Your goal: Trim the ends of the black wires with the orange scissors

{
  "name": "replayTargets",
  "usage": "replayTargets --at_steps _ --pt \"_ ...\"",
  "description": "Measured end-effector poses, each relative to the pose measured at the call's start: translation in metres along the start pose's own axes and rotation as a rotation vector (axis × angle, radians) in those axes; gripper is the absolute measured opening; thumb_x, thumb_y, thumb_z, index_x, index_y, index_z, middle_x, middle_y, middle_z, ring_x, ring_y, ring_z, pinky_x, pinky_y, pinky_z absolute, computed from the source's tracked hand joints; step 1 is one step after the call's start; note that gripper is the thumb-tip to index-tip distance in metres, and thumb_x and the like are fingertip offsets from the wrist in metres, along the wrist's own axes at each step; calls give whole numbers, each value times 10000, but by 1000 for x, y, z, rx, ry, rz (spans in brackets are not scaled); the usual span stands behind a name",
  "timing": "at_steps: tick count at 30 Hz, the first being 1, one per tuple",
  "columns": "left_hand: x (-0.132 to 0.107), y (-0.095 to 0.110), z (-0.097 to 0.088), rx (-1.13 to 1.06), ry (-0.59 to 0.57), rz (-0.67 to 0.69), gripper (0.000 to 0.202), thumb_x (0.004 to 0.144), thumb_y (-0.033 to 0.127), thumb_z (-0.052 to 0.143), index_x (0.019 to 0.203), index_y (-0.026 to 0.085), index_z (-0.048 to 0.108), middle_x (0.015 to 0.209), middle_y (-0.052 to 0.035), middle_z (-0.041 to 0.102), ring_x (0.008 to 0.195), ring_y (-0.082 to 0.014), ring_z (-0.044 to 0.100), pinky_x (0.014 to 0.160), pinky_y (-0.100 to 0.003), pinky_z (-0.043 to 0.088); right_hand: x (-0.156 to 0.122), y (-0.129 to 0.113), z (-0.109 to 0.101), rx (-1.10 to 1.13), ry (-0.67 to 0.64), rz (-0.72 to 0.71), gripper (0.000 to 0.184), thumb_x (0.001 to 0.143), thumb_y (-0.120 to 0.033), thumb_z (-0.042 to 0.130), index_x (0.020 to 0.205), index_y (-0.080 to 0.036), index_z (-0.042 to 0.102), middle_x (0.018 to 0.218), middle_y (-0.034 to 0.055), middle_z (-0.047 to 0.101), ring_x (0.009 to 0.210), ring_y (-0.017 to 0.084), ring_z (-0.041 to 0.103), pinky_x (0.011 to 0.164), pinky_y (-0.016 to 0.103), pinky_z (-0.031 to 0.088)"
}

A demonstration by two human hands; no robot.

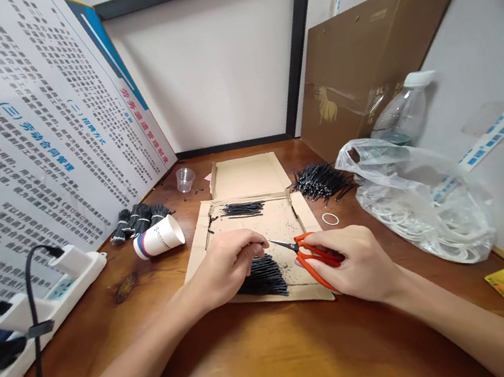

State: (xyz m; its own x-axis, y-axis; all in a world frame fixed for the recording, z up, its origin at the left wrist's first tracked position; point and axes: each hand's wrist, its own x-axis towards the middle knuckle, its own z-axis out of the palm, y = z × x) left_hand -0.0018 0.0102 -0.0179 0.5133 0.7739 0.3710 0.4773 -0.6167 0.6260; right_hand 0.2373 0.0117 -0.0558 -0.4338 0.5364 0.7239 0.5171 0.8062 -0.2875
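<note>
My right hand [360, 260] is closed round the red-orange handles of a pair of scissors [316, 258], whose dark pointed blades aim left. Close to the blade tips, my left hand [233, 263] is pinched. Whatever its fingertips hold is too small to make out. Below that hand, a pile of short black wire-like pieces [265, 277] lies on an opened flat cardboard box [288, 227]. A smaller row of black pieces [242, 209] rests farther back in the same box. Small dark scraps are scattered over the cardboard.
Right of the box lie a heap of black pieces [322, 181], a white ring [330, 219] and a plastic bag [423, 204] of white loops. Leftward are a tipped paper cup [159, 237], tied black bundles [140, 220], a clear cup [185, 179] and a power strip [63, 293].
</note>
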Motion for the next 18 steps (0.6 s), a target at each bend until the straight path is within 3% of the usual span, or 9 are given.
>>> replayTargets --at_steps 10,18 --pt "0 1 2 -36 -13 -48 190 946 148 454 869 149 628 633 8 563 537 -93 519 523 -212 444 1 -2 0 -10 -21 -1 129 843 -197 581 775 -151 681 622 17 683 434 89 491 466 234 379" --pt "-2 -1 4 -110 -8 -59 180 955 149 451 888 140 618 669 1 587 514 -75 526 502 -197 463 3 -6 1 7 -37 16 161 861 -207 575 782 -134 695 585 13 651 423 90 475 450 239 358"
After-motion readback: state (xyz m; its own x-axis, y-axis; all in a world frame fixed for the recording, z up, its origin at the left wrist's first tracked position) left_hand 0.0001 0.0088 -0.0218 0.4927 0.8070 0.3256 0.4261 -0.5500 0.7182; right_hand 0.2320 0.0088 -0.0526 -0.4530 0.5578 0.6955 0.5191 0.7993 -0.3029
